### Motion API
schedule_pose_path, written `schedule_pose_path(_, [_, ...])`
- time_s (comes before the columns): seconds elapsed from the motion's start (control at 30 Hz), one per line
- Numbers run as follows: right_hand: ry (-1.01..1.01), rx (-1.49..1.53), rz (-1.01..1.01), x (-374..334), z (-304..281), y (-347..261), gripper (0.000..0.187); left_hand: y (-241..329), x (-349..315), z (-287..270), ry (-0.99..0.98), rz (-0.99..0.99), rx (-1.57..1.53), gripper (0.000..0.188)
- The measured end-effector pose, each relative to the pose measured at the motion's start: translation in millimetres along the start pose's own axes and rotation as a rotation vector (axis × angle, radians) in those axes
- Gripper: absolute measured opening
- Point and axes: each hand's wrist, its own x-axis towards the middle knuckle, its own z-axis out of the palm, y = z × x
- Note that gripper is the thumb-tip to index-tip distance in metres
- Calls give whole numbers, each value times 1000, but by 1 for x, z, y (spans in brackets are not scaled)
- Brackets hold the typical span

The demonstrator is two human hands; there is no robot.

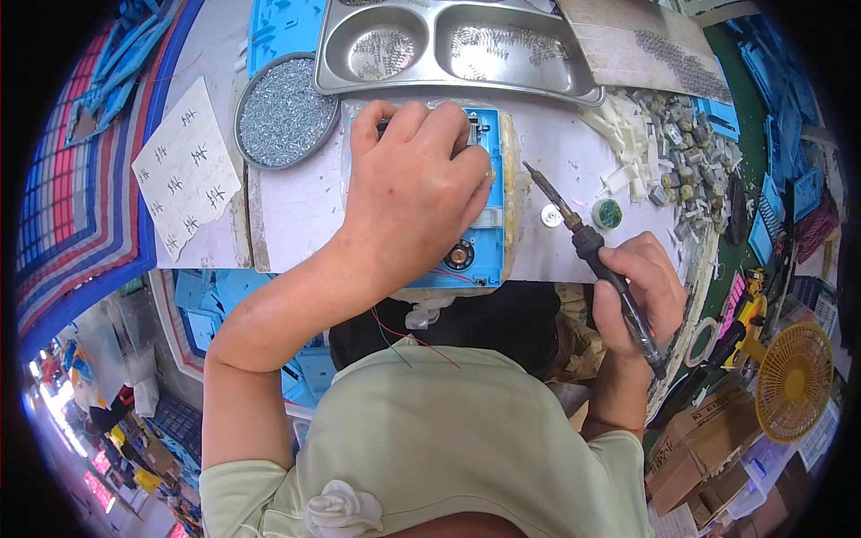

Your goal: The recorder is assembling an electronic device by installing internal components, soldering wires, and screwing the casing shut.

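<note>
The person's right hand (pixel 641 287) has its grip closed around the dark handle of a soldering iron (pixel 589 244), whose tip points up and to the left, apart from the blue casing (pixel 491 260). That casing lies on the tabletop (pixel 565 143) at the front edge, directly before the person, under the left hand (pixel 408 179). The left fingers bend over its upper part; since the hand's back hides them, one cannot tell whether that grip pinches anything. A round speaker (pixel 460 255) sits in the casing's lower right part. Right of the casing are a white disc (pixel 552 215) and a small green-filled tin (pixel 607 213); beyond it stands a steel compartment tray (pixel 431 45), with a round dish of small metal pieces (pixel 287 112) to the left.
</note>
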Motion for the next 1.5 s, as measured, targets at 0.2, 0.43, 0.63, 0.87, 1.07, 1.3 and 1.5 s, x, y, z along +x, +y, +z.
schedule_pose_path(0.2, [-11,-9,45,-6,-7,2,26,-27,-29,-38,30,-220,-55,27])
schedule_pose_path(0.43, [-38,19,51,7,3,4,25,-37,-52,-44,-93,-190,-72,14])
schedule_pose_path(0.63, [94,150,292,12,22,-8,31,-35,-31,-6,275,-221,-582,12])
schedule_pose_path(0.87, [0,288,295,66,73,-8,44,-22,-26,-9,140,-749,-1320,8])
schedule_pose_path(1.07, [-117,291,309,94,96,-3,50,-32,-26,-11,76,-642,-1159,6])
schedule_pose_path(1.3, [-139,407,348,95,100,0,54,-37,-25,-8,141,-459,-972,9])
schedule_pose_path(1.5, [-111,521,363,94,107,-1,55,-39,-27,-7,82,-503,-1030,10])
